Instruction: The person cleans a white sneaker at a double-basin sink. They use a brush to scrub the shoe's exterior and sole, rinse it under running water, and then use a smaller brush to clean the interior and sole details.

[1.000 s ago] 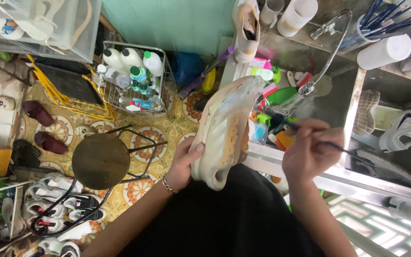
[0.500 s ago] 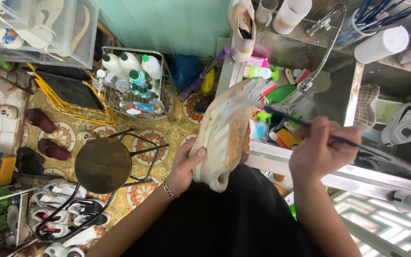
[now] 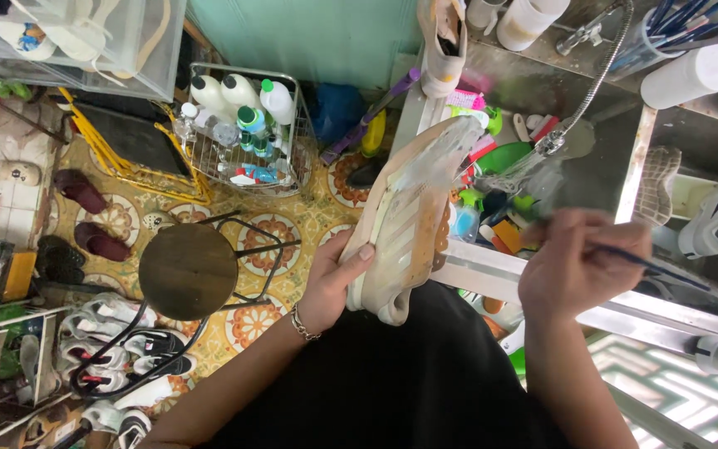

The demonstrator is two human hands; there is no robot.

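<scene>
My left hand (image 3: 336, 284) grips a cream and tan sneaker (image 3: 413, 214) by its heel end, holding it up sideways with the toe pointing away toward the sink. My right hand (image 3: 579, 266) is closed around a thin dark-handled brush (image 3: 654, 268), to the right of the shoe and apart from it. The brush tip is blurred near my fingers. A bracelet circles my left wrist. My black clothing fills the bottom centre.
A steel sink (image 3: 625, 125) with a flexible hose tap holds shoes and insoles at right. Coloured bottles crowd beside it. A round wooden stool (image 3: 188, 271) stands on the patterned floor, a wire basket of bottles (image 3: 247, 133) behind it, sneakers on a rack at lower left.
The brush has drawn back from the shoe's toe toward the right, and my right hand moved right with it. The shoe tilted slightly more upright in my left hand.
</scene>
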